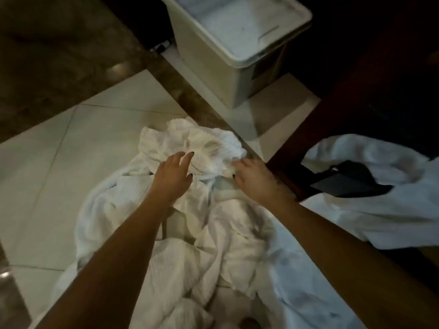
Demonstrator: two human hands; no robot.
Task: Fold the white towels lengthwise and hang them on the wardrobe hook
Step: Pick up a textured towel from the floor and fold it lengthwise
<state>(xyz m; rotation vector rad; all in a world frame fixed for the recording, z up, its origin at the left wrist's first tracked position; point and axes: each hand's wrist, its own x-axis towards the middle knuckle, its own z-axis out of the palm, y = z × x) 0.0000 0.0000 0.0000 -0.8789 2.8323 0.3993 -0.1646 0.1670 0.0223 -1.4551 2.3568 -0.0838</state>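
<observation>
Crumpled white towels (190, 245) lie under both hands' fingers (183, 160).

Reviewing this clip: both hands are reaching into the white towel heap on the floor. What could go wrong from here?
1. The towels lie tangled in one heap, so lifting one may drag others along.
2. The right hand works close to the dark wooden furniture edge; cloth could snag there.
3. The left hand is open on the crumpled top piece, so finding a clean long edge looks hard.

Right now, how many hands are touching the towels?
2. The left hand lies spread on the crumpled towel pile; the right hand grips its far bunch beside it.
</observation>
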